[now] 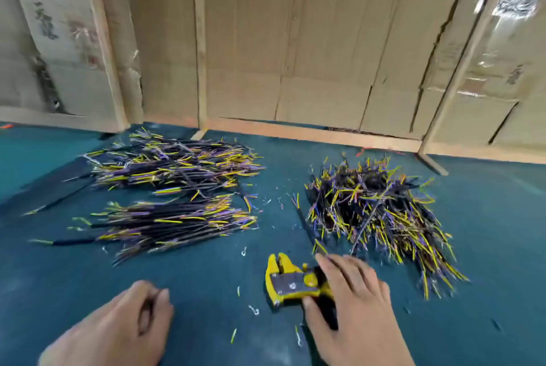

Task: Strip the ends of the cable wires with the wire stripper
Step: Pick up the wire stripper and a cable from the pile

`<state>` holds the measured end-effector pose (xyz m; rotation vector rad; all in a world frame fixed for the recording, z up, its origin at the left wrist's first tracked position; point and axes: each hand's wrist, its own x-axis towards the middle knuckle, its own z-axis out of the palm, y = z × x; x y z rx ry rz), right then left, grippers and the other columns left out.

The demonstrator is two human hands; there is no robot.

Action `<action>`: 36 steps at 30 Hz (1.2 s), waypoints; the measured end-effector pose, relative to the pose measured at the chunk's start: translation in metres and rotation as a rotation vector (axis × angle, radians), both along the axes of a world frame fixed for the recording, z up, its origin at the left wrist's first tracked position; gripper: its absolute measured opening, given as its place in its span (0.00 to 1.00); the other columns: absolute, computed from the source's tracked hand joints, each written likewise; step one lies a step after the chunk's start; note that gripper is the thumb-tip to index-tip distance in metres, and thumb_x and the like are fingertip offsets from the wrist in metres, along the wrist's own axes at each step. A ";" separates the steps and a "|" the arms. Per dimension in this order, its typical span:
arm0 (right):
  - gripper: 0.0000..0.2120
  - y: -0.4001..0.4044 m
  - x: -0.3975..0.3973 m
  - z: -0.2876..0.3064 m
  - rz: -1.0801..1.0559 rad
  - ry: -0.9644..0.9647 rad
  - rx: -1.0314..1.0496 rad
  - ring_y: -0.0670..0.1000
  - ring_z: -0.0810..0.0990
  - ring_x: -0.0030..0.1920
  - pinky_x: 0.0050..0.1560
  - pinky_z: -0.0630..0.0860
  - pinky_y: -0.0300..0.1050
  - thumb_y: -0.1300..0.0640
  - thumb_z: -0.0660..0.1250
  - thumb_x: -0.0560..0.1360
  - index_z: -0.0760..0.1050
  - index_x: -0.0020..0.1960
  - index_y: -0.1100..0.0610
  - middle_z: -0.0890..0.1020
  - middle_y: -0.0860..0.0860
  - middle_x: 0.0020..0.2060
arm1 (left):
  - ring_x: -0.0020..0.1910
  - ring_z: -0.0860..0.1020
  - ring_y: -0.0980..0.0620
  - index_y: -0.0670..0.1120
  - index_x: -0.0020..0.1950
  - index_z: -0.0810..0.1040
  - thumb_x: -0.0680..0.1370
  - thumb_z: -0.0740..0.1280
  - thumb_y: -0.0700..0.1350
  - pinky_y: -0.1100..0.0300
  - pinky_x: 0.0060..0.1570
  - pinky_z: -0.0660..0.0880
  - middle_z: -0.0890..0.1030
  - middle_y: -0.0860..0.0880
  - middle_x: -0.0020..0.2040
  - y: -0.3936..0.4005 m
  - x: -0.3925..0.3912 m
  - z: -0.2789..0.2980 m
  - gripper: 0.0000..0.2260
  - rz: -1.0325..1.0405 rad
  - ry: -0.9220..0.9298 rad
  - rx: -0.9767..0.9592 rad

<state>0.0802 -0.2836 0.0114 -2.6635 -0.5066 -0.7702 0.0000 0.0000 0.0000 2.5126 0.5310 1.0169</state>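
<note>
A yellow wire stripper (288, 280) with black handles lies on the teal table mat (192, 291), jaws pointing left. My right hand (351, 303) lies over its handles, thumb under and fingers curled across them. My left hand (118, 327) hovers at the lower left with fingers loosely curled, holding nothing. A tangled heap of black cables with yellow and purple wire ends (381, 217) sits just beyond my right hand. Two neater piles of the same cables lie to the left, one far (177, 164) and one nearer (174, 226).
Small offcuts of insulation (254, 310) are scattered over the mat around the stripper. A cardboard screen on wooden frames (295, 55) closes off the back of the table. One wooden foot (432, 163) sticks out onto the mat at the right.
</note>
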 end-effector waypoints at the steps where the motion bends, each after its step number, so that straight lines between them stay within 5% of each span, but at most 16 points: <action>1: 0.31 -0.002 0.001 0.000 0.013 0.012 -0.029 0.57 0.79 0.61 0.56 0.76 0.57 0.38 0.63 0.69 0.81 0.64 0.55 0.82 0.50 0.60 | 0.23 0.71 0.63 0.58 0.38 0.69 0.73 0.60 0.61 0.66 0.27 0.68 0.73 0.61 0.28 0.001 -0.003 0.002 0.09 0.044 0.036 0.016; 7: 0.30 -0.008 -0.001 0.001 -0.027 0.028 -0.173 0.58 0.78 0.64 0.62 0.70 0.57 0.33 0.59 0.73 0.80 0.64 0.52 0.82 0.49 0.60 | 0.29 0.76 0.47 0.59 0.41 0.68 0.74 0.63 0.62 0.61 0.30 0.68 0.72 0.62 0.27 -0.005 -0.015 0.008 0.09 0.066 0.154 0.076; 14: 0.38 -0.031 0.019 0.016 0.130 0.117 -0.374 0.57 0.76 0.59 0.64 0.71 0.53 0.26 0.47 0.76 0.77 0.67 0.52 0.79 0.50 0.56 | 0.34 0.79 0.44 0.54 0.38 0.70 0.75 0.63 0.62 0.59 0.31 0.66 0.75 0.57 0.29 -0.013 -0.021 0.024 0.13 0.104 0.273 0.105; 18: 0.38 -0.032 0.021 0.019 0.188 0.025 -0.419 0.59 0.79 0.52 0.55 0.78 0.54 0.28 0.48 0.77 0.79 0.60 0.57 0.79 0.53 0.51 | 0.35 0.75 0.51 0.57 0.44 0.71 0.76 0.62 0.59 0.59 0.32 0.67 0.76 0.59 0.31 -0.008 0.008 0.049 0.07 -0.184 0.232 0.096; 21: 0.34 -0.030 0.027 0.027 0.226 -0.164 -0.360 0.61 0.81 0.47 0.50 0.80 0.55 0.31 0.53 0.78 0.80 0.57 0.60 0.80 0.55 0.49 | 0.53 0.73 0.52 0.59 0.59 0.72 0.76 0.64 0.57 0.52 0.54 0.74 0.77 0.60 0.50 0.000 0.061 0.071 0.12 -0.432 0.316 0.251; 23: 0.33 -0.027 0.040 0.038 0.220 -0.231 -0.236 0.60 0.81 0.49 0.50 0.79 0.52 0.32 0.56 0.78 0.79 0.58 0.61 0.80 0.56 0.50 | 0.64 0.68 0.46 0.56 0.72 0.65 0.77 0.66 0.59 0.48 0.64 0.69 0.72 0.51 0.63 0.007 0.102 0.080 0.25 -0.402 0.586 0.434; 26: 0.31 -0.013 0.067 0.058 0.229 -0.074 0.090 0.51 0.79 0.49 0.47 0.72 0.44 0.28 0.53 0.77 0.77 0.57 0.53 0.80 0.50 0.47 | 0.64 0.70 0.44 0.53 0.72 0.69 0.75 0.70 0.57 0.51 0.59 0.71 0.73 0.48 0.63 0.013 0.148 0.088 0.26 -0.410 0.754 0.521; 29: 0.33 0.014 0.100 0.070 0.256 0.141 0.552 0.45 0.80 0.40 0.46 0.77 0.44 0.22 0.51 0.73 0.75 0.47 0.50 0.83 0.47 0.38 | 0.53 0.76 0.49 0.51 0.60 0.79 0.75 0.73 0.55 0.57 0.45 0.71 0.78 0.54 0.50 0.013 0.174 0.088 0.17 -0.487 0.658 0.428; 32: 0.34 0.042 0.118 0.074 0.421 0.549 1.114 0.56 0.81 0.38 0.46 0.79 0.57 0.26 0.62 0.72 0.77 0.48 0.59 0.83 0.54 0.37 | 0.57 0.77 0.50 0.53 0.56 0.79 0.80 0.66 0.54 0.54 0.50 0.75 0.76 0.55 0.51 0.012 0.179 0.075 0.09 -0.455 0.521 0.479; 36: 0.20 0.050 0.116 0.061 0.565 0.751 1.363 0.59 0.80 0.36 0.41 0.83 0.57 0.45 0.75 0.72 0.75 0.45 0.61 0.79 0.57 0.34 | 0.59 0.76 0.48 0.50 0.59 0.78 0.83 0.60 0.52 0.51 0.57 0.73 0.78 0.51 0.55 0.016 0.172 0.055 0.11 -0.510 0.260 0.594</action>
